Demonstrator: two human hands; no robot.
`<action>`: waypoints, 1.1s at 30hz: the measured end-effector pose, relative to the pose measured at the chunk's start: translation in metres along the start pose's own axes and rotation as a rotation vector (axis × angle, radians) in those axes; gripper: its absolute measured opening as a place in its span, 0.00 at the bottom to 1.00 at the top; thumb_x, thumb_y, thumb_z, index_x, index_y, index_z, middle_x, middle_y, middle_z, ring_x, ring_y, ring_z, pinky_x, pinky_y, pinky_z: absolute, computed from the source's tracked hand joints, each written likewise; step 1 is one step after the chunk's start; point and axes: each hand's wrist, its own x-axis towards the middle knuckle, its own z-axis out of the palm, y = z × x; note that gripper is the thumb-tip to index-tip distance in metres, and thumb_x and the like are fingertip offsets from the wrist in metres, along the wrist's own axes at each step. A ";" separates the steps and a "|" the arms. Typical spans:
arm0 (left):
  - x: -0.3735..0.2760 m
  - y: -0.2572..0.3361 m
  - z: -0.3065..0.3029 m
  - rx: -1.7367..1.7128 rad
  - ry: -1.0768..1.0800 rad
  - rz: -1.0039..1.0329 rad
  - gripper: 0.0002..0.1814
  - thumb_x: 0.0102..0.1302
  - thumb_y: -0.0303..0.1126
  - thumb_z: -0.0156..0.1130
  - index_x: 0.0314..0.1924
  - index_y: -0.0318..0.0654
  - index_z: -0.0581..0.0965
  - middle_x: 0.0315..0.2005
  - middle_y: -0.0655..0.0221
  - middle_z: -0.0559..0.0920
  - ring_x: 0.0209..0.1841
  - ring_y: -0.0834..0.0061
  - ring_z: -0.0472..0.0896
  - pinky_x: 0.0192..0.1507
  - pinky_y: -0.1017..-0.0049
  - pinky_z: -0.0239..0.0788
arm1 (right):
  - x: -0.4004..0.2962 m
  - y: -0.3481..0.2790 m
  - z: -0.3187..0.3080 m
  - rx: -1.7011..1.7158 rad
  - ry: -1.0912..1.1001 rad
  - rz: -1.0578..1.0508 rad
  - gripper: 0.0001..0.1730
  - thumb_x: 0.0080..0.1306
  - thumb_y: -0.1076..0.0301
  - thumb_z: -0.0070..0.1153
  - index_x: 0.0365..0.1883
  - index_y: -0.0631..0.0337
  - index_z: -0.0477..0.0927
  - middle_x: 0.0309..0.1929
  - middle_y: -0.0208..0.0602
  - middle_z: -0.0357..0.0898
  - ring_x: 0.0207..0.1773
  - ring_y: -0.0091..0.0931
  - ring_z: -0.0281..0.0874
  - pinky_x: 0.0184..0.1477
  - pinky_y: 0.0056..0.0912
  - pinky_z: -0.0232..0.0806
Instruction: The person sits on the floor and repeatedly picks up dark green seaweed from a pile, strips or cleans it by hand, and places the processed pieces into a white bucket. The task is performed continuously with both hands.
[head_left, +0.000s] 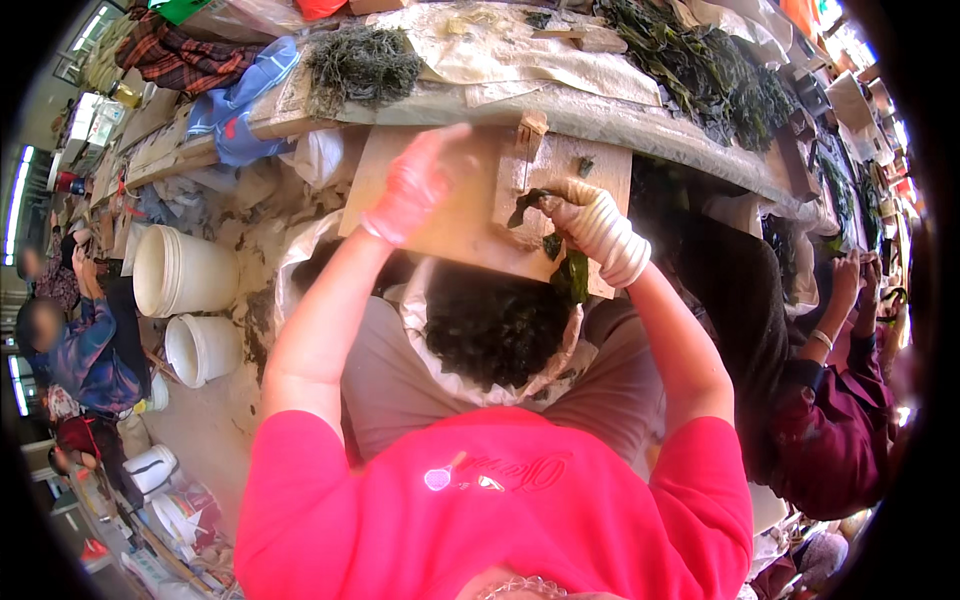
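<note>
My right hand (592, 221), in a ribbed whitish work glove, pinches a strip of dark green seaweed (574, 276). One end of the strip sticks out past the fingertips, and a longer piece hangs below the palm. To the left, my left hand (420, 184) wears a thin pinkish glove and is blurred. Its fingers are apart, with nothing visible in them. Both hands are over a wooden board (450, 221). A small wooden post (532, 126) with a thin upright metal piece stands on it, and a seaweed scrap (586, 166) lies nearby. Between my knees sits a white sack (416, 315) of dark seaweed (499, 330).
Behind the board runs a cloth-covered bench (517, 64) with a tangled seaweed heap (364, 64) and a larger seaweed pile (697, 75). White buckets (187, 270) stand at left. A co-worker (832, 420) sits close at right; other people (97, 352) are at far left.
</note>
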 end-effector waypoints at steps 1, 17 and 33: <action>-0.002 0.002 0.015 0.050 -0.088 0.003 0.21 0.62 0.34 0.60 0.54 0.38 0.71 0.49 0.68 0.75 0.41 0.77 0.76 0.44 0.77 0.69 | 0.002 -0.003 0.004 -0.027 -0.007 -0.018 0.11 0.64 0.64 0.55 0.43 0.56 0.79 0.18 0.19 0.68 0.16 0.12 0.56 0.19 0.16 0.50; 0.049 -0.045 0.030 1.327 0.085 0.315 0.08 0.54 0.30 0.60 0.33 0.36 0.74 0.32 0.55 0.78 0.37 0.55 0.77 0.40 0.64 0.69 | 0.065 0.048 -0.040 -0.985 0.153 -0.241 0.09 0.62 0.64 0.55 0.36 0.61 0.78 0.24 0.37 0.76 0.28 0.29 0.73 0.33 0.29 0.65; -0.068 -0.002 0.080 0.526 0.035 0.076 0.11 0.62 0.30 0.60 0.44 0.35 0.77 0.29 0.72 0.79 0.30 0.82 0.75 0.32 0.79 0.67 | -0.024 -0.006 0.021 -0.266 -0.209 -0.144 0.14 0.61 0.63 0.53 0.42 0.60 0.78 0.22 0.29 0.76 0.23 0.19 0.71 0.24 0.24 0.64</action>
